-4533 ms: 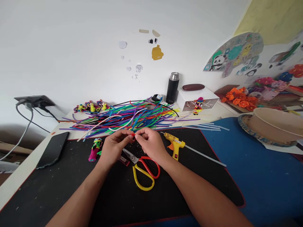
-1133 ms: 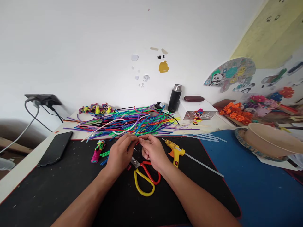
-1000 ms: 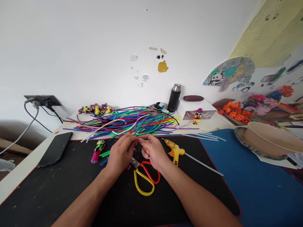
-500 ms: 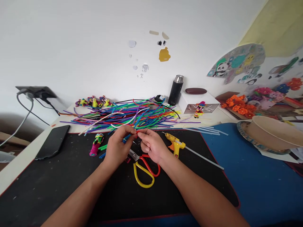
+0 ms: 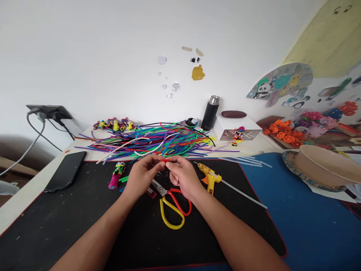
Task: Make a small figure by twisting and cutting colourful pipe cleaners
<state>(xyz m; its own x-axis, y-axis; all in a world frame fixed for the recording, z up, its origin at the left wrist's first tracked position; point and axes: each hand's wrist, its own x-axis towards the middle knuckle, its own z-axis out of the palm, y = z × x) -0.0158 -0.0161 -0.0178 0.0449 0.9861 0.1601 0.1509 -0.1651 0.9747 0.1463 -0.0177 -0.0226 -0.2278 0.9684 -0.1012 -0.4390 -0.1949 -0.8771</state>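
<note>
A small red piece of pipe cleaner [image 5: 164,160] is pinched between the fingertips of my left hand [image 5: 142,175] and my right hand [image 5: 182,174]. The fingers hide most of its shape. Beneath my hands lie scissors [image 5: 172,226] with one yellow and one red handle, their blades partly covered. To the left of my left hand, a small pipe-cleaner figure [image 5: 116,176] in magenta, green and black lies on the black mat [image 5: 84,226]. Short green pipe-cleaner pieces [image 5: 123,179] stick out beside my left wrist. A yellow glue gun [image 5: 209,177] with a long glue stick rests right of my right hand.
Behind my hands spreads a heap of coloured pipe cleaners [image 5: 146,141]. A black phone [image 5: 65,171] lies at left. Further back stand a thermos [image 5: 211,113] and a white box [image 5: 237,128]. Loose glue sticks [image 5: 245,162] and a large bowl [image 5: 327,165] are at right.
The view has tipped up slightly, so everything sits a little lower. My fingertips have shifted around the red piece, and more of it shows between them.
</note>
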